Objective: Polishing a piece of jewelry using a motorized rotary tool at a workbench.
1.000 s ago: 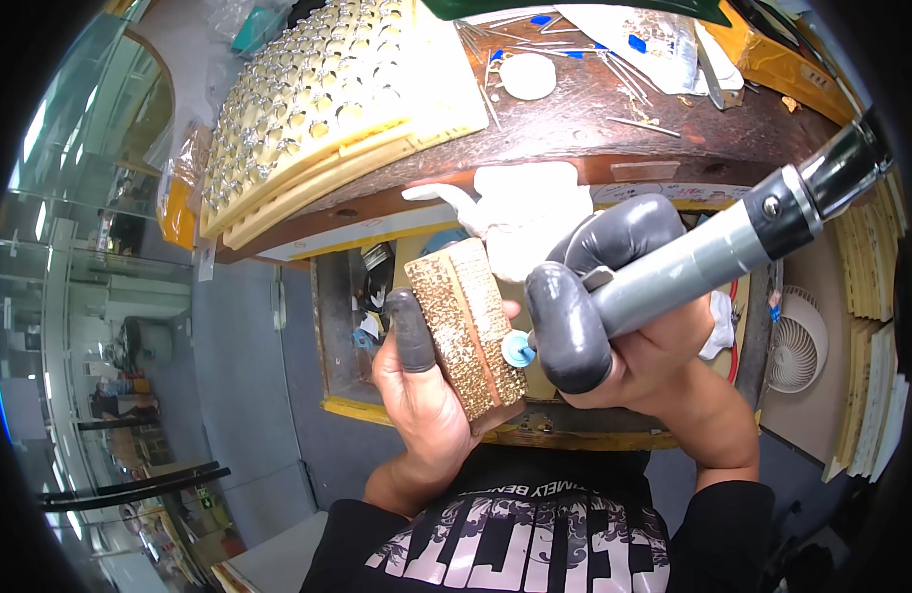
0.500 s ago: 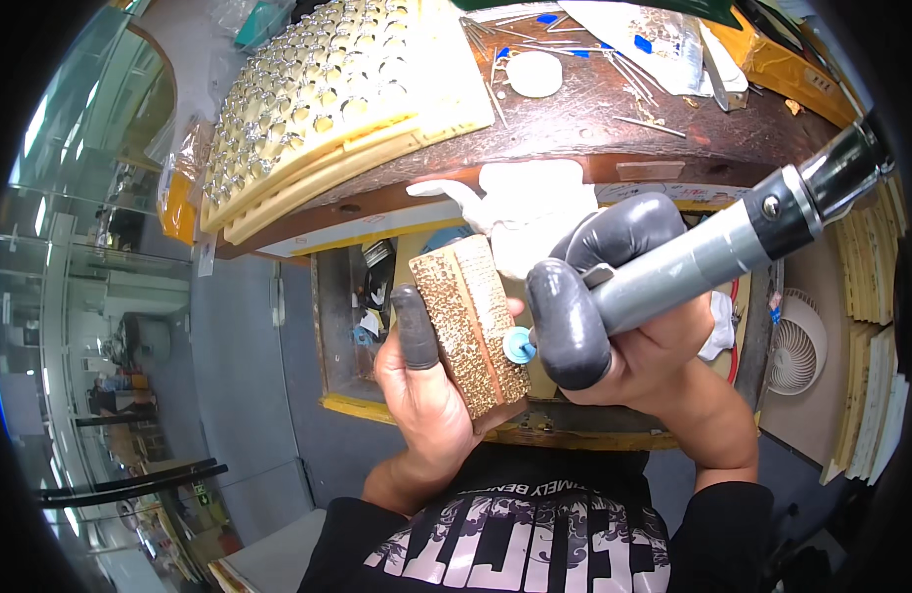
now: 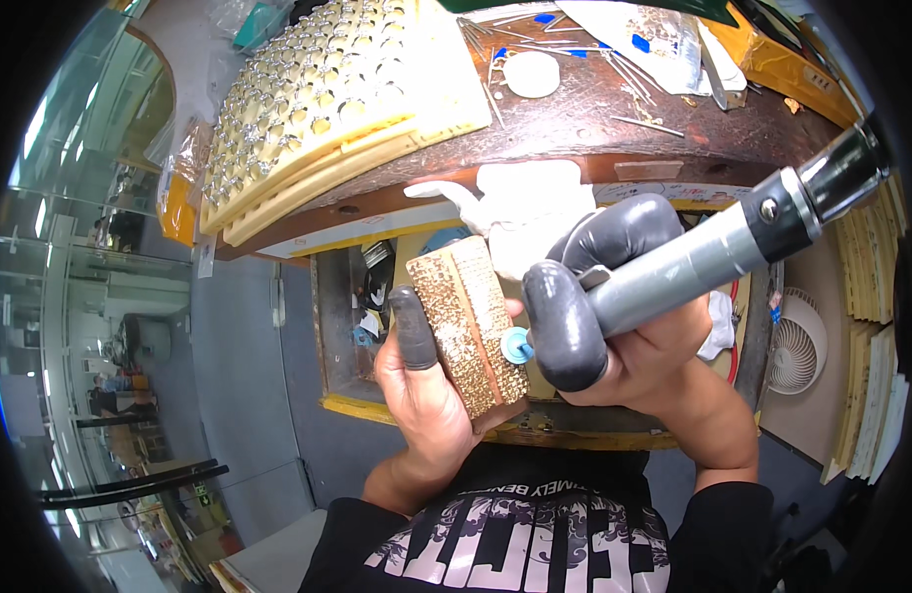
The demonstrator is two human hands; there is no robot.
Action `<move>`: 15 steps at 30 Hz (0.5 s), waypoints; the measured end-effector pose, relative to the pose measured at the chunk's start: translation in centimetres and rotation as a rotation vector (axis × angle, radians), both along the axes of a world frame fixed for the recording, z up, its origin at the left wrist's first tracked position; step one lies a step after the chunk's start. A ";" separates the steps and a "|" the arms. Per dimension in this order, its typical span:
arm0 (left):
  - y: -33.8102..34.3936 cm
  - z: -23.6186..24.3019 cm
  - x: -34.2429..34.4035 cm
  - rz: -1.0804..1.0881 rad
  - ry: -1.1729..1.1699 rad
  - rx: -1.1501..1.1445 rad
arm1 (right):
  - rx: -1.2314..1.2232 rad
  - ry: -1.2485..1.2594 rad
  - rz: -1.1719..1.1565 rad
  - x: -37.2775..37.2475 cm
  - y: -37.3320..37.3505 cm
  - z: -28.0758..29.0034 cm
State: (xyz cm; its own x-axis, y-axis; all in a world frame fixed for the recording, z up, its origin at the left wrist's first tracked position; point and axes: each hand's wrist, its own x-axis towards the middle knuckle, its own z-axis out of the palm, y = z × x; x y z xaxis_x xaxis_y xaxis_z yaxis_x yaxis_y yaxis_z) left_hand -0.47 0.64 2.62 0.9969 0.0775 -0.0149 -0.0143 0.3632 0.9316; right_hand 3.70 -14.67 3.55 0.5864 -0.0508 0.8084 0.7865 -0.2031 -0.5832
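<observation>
My left hand point(image 3: 426, 400) grips a rectangular block point(image 3: 456, 321) whose face is rough and gold-coloured, split by a smooth brown strip along its length. A black finger cot covers the thumb, which presses on the block's left side. In my right hand point(image 3: 659, 351) is a grey rotary handpiece point(image 3: 673, 282) with a black rear end, pinched by fingers in black cots. A small light blue disc point(image 3: 516, 345) at its tip meets the block's right edge; whether it spins cannot be told. Just beyond the hands, a white-wrapped piece point(image 3: 535, 193) juts from the bench edge.
A pale yellow tray point(image 3: 446, 109) bearing rows of silver rings lies on the wooden bench point(image 3: 575, 128) at left. Thin metal rods point(image 3: 639, 79), a round white object point(image 3: 531, 74) and a yellow box point(image 3: 792, 69) are farther back. Beneath is an open drawer point(image 3: 362, 403); a white fan point(image 3: 797, 341) stands right.
The handpiece, its disc and my right fingers have shifted very slightly left. The block has tilted a little and its gold face glints more. My grips are the same.
</observation>
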 end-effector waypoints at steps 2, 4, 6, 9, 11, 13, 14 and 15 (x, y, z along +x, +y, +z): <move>0.0 0.1 0.0 0.004 0.006 0.016 | 0.017 0.014 0.011 0.0 0.0 0.0; -0.1 0.0 0.1 0.003 -0.004 0.010 | -0.011 -0.047 -0.012 0.2 0.0 0.0; -0.3 -0.1 0.2 0.004 -0.014 0.004 | 0.003 -0.037 -0.012 0.2 0.0 -0.1; -0.4 0.2 0.1 0.033 -0.031 0.007 | 0.009 -0.028 -0.014 0.1 -0.1 0.0; -0.3 0.3 0.2 0.022 -0.001 0.035 | -0.001 -0.027 -0.020 0.0 -0.2 0.1; -0.4 0.3 0.2 0.023 0.010 0.032 | 0.014 0.031 0.014 -0.1 -0.4 0.1; -0.4 0.3 0.2 0.024 0.020 0.030 | 0.014 0.031 0.014 -0.1 -0.4 0.1; -0.4 0.3 0.2 0.024 0.020 0.030 | 0.017 0.024 0.014 -0.1 -0.4 0.1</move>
